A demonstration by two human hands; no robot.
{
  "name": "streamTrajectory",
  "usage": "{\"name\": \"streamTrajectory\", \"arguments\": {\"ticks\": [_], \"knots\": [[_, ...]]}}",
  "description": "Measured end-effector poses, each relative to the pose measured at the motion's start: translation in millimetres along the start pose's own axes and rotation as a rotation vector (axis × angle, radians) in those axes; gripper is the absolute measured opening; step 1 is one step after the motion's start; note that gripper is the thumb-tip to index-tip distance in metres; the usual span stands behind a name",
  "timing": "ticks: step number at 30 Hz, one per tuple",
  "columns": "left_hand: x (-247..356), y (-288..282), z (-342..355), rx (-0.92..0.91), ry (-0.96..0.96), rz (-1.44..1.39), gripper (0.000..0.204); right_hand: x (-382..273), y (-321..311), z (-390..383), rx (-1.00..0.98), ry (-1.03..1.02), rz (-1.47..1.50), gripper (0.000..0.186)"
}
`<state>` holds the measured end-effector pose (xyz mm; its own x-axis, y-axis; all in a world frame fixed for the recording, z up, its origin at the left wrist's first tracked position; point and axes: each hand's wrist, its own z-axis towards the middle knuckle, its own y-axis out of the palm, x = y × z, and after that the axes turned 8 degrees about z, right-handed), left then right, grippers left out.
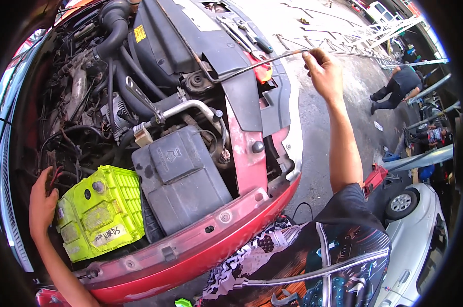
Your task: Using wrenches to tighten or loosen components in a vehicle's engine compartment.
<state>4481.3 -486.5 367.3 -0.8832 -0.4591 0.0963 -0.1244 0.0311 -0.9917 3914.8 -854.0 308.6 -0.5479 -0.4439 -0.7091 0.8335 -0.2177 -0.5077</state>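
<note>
My right hand (324, 77) is closed in a pinch on the end of a long, thin, bent metal rod (252, 66), like a hood prop. The rod crosses the front of the engine bay and angles away toward the far side. At the left, my left hand (43, 203) is beside a bright yellow-green car battery (101, 212). Its fingers curl near thin red and dark wires (56, 175); what they grip is partly hidden. A black plastic box (183, 179) sits right of the battery.
A combination wrench (142, 98) lies on the engine parts. Pliers and other hand tools (244, 33) rest on the front panel beside a red-orange object (262, 70). The red bumper edge (211, 220) is close to my body. A co-worker (398, 87) bends over farther right, beyond a white car (416, 245).
</note>
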Motion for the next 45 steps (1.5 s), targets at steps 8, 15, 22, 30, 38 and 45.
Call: {"name": "streamTrajectory", "arguments": {"ticks": [8,15,22,30,38,45], "knots": [[2,14,3,-0.034,-0.048,-0.140,0.055,-74,19,7,-0.023,-0.292,0.040,0.020],[12,12,2,-0.004,-0.091,-0.083,0.052,-14,54,86,-0.453,-0.287,-0.169,0.033],[30,2,0,-0.093,-0.081,-0.089,0.056,42,133,138,-0.936,0.135,-0.582,0.052],[29,-7,-9,-0.098,-0.098,-0.120,0.056,34,159,152,-0.989,0.482,-0.612,0.026],[2,-2,-15,0.074,-0.094,-0.094,0.056,11,124,180,-0.641,0.288,-0.262,0.015],[16,-15,-15,0.110,-0.026,-0.078,0.055,-11,97,154,-0.191,-0.208,-0.022,0.039]]}}
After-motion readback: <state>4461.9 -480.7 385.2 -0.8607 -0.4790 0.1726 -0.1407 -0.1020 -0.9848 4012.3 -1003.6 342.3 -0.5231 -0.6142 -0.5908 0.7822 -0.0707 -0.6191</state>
